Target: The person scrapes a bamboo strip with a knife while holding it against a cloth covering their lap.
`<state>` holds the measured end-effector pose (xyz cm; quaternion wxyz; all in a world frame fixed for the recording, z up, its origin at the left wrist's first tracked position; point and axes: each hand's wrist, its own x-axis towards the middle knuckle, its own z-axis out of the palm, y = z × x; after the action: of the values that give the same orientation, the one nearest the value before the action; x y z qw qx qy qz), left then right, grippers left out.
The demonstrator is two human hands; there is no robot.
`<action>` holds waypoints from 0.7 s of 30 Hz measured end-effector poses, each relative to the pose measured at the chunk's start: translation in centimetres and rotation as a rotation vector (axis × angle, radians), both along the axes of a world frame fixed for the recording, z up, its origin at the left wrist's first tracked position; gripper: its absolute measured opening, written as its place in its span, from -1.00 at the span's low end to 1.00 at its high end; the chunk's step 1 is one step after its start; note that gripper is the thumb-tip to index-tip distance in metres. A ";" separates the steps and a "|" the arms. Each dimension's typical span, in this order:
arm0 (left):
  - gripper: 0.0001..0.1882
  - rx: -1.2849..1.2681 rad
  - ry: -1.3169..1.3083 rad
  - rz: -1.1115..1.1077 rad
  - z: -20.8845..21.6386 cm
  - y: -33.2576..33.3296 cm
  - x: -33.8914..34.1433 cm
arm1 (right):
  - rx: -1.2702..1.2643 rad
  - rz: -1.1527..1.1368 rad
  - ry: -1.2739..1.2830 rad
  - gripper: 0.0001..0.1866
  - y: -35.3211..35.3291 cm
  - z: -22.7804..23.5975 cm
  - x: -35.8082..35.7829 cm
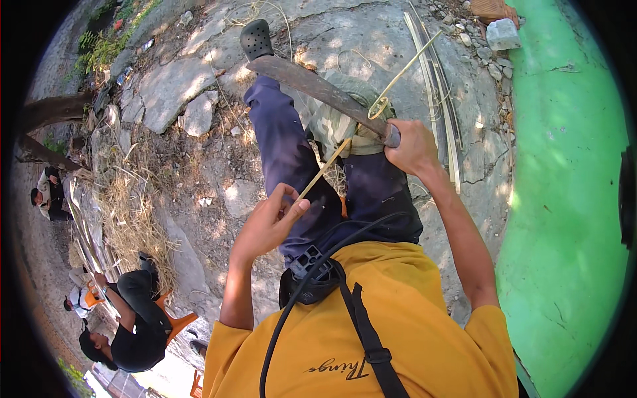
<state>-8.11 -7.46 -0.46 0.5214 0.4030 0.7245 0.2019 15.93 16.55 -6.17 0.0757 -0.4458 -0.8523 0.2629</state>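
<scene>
My left hand [271, 217] pinches the near end of a thin yellow bamboo strip [325, 167] between thumb and fingers. In my right hand [413, 147] is the handle of a machete [312, 86], its long dark blade pointing away to the far left across my lap. The strip runs up to the blade near the handle. Beyond the blade a pale strip [413, 64] with a curl at its near end sticks out to the far right; whether it is the same piece I cannot tell. A camouflage cloth [335, 126] lies over my knee beneath the blade.
Several long split bamboo pieces [434, 93] lie on cracked concrete to my right, beside a green wall [564, 199]. A pale block [503, 34] sits among stones. Left are a straw heap [133, 205], a person in black [136, 331] on an orange chair, and two other seated people.
</scene>
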 end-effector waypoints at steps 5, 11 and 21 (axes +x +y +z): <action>-0.76 0.097 -0.241 0.068 0.1 1.1 0.1 | 0.058 -0.028 0.053 -0.75 -0.6 0.4 0.0; -0.75 0.026 -0.339 0.341 0.7 1.5 2.6 | 0.040 -0.044 0.008 -0.70 -0.4 0.0 0.8; -0.77 0.262 -0.131 0.233 -0.5 6.1 4.6 | 0.046 -0.030 0.077 -0.78 -0.5 -0.4 1.3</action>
<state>-3.48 -1.36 -0.94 0.4836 0.3668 0.6984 0.3792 17.24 16.05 -6.55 0.1228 -0.4460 -0.8479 0.2590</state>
